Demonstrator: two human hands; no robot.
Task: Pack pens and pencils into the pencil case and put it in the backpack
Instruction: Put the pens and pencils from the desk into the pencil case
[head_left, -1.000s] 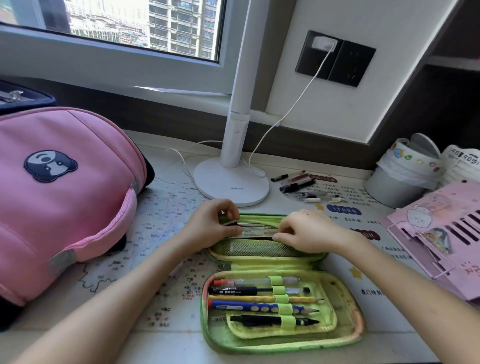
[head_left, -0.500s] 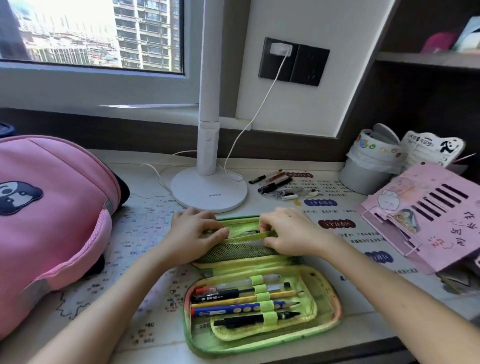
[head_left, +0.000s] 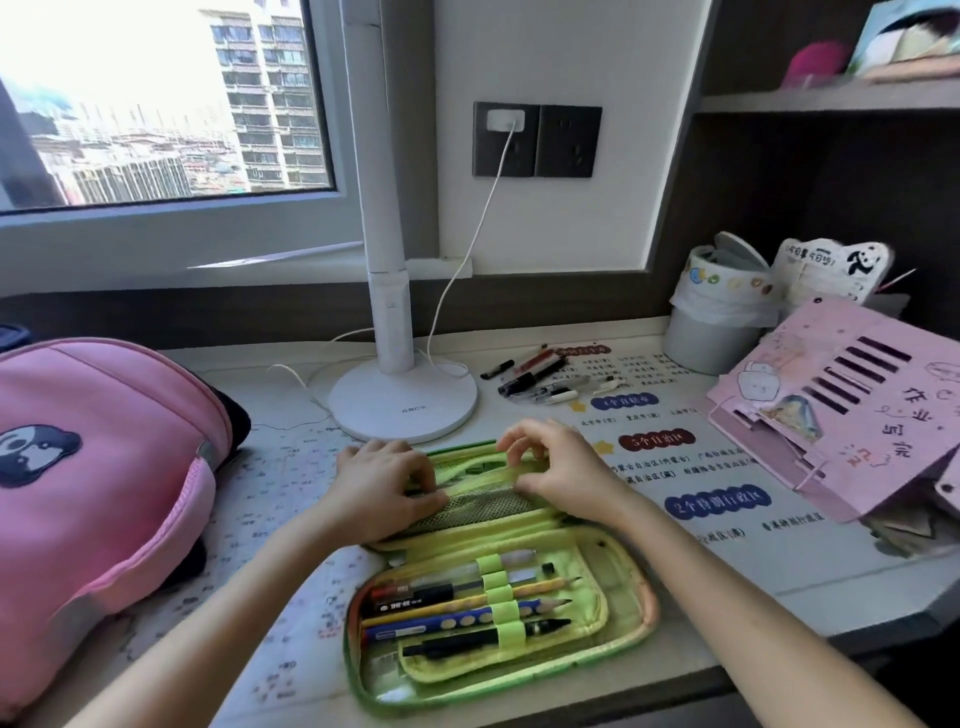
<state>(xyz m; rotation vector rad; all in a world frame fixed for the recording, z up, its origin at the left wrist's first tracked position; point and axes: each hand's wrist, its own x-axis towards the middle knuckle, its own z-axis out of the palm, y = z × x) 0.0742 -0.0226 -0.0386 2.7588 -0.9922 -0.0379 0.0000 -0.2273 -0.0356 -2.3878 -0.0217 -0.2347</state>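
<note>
A green pencil case (head_left: 623, 597) lies open on the desk in front of me. Its near half holds several pens and pencils (head_left: 467, 603) under green elastic loops. My left hand (head_left: 384, 483) rests on the mesh pocket of the far half, fingers curled at the pocket's left edge. My right hand (head_left: 556, 467) pinches the pocket's upper edge on the right. More loose pens (head_left: 535, 376) lie beyond the case by the lamp base. The pink backpack (head_left: 98, 493) lies on the desk at the left.
A white desk lamp (head_left: 402, 400) with its cable stands right behind the case. A grey bin (head_left: 711, 332) and a pink paper folder (head_left: 852, 410) occupy the right side. The desk's front edge runs just below the case.
The camera has tilted up and right, so the backpack sits further left in view. My right fingers have lifted to the pocket's upper edge; the left hand stays on the mesh.
</note>
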